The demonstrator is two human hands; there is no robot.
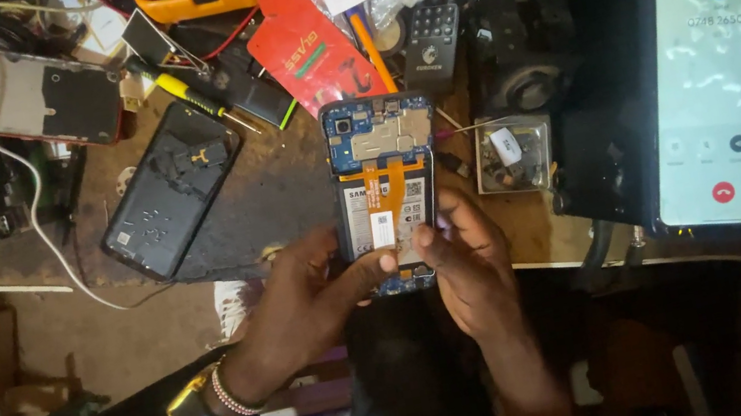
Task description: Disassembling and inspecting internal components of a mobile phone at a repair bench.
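Head view: both hands pinched the opened phone [386,190] by its lower end, left hand [310,295] thumb pressed on its battery, right hand [466,257] fingers clamped on the other edge. Beyond the grip lay a black back cover [169,188]; right of it, a lit phone [723,87].
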